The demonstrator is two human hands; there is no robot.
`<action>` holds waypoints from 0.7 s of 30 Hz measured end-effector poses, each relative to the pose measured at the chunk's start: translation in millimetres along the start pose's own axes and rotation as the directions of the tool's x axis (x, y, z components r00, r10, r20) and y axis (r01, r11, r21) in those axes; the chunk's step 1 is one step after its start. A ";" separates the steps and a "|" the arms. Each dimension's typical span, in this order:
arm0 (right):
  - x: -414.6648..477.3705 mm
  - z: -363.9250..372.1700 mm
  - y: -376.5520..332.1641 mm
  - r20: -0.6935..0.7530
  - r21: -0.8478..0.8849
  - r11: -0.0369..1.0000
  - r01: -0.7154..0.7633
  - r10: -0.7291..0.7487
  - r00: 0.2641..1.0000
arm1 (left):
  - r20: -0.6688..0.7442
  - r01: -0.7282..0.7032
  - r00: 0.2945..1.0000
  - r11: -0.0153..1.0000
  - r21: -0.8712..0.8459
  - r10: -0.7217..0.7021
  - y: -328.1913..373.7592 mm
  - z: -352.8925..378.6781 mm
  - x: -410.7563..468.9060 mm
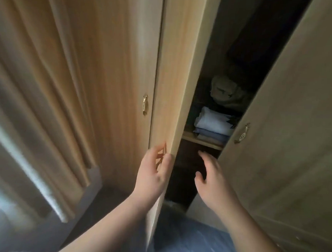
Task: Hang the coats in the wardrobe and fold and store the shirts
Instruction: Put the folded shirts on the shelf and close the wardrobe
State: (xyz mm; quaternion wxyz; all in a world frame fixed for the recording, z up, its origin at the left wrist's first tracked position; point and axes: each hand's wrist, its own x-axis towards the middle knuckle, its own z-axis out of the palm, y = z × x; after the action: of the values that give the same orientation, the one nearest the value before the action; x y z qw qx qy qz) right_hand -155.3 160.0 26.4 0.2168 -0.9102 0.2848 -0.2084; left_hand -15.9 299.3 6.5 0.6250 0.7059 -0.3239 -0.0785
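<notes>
One head-worn wide-angle view, looking forward and down from close range at a wardrobe (pixel 125 68) — its doors fill most of the frame, bowed by the lens. Both forearms reach in from the bottom edge; floor (pixel 185 239) lies below, a curtain (pixel 40 83) on the left side.

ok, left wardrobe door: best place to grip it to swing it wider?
Its free vertical edge, from the gap side. The door is ajar, so that edge is exposed, and the left hand wraps it there. The right hand is empty.
</notes>
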 end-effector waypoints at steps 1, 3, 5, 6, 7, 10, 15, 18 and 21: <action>2.0 -5.8 13.7 -0.013 0.000 1.000 -0.023 0.023 1.000 | 0.020 -0.027 0.999 0.999 0.026 0.026 2.7 14.1 5.6; 7.5 -17.8 43.4 -0.047 -0.011 0.998 -0.067 0.067 0.997 | 0.049 -0.108 0.993 0.991 0.083 0.104 8.4 44.6 21.2; 16.1 -31.6 74.4 -0.086 -0.020 0.994 -0.108 0.106 0.991 | 0.079 -0.145 0.987 0.985 0.095 0.137 16.0 78.2 43.1; 21.4 -38.9 89.8 -0.100 -0.025 0.992 -0.123 0.120 0.988 | 0.094 -0.155 0.985 0.982 0.109 0.145 19.3 96.2 55.5; 27.5 -47.0 105.2 -0.111 -0.037 0.991 -0.130 0.125 0.986 | 0.104 -0.178 0.981 0.974 0.139 0.165 22.0 115.5 68.7; 50.2 -73.0 149.2 -0.141 -0.131 0.984 -0.118 0.099 0.985 | 0.072 -0.226 0.974 0.948 0.225 0.215 24.4 174.2 105.6; 95.9 -108.1 205.4 -0.169 -0.327 0.941 -0.091 0.036 0.985 | -0.048 -0.145 0.984 0.934 0.328 0.169 18.1 259.3 153.8; 124.6 -117.1 220.3 -0.173 -0.405 0.913 -0.043 -0.030 0.984 | -0.143 -0.116 0.972 0.907 0.405 0.189 13.1 287.4 176.9; 150.4 -114.4 228.8 -0.182 -0.426 0.905 0.010 -0.096 0.979 | -0.188 -0.068 0.967 0.887 0.457 0.171 13.6 303.7 193.5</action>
State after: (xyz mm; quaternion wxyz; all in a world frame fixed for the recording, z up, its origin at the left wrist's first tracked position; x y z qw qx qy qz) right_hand -197.8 -133.3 41.1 -0.0206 -0.9175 0.3184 -0.2373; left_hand -27.0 -60.8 13.4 0.4822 0.8132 -0.3041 0.1167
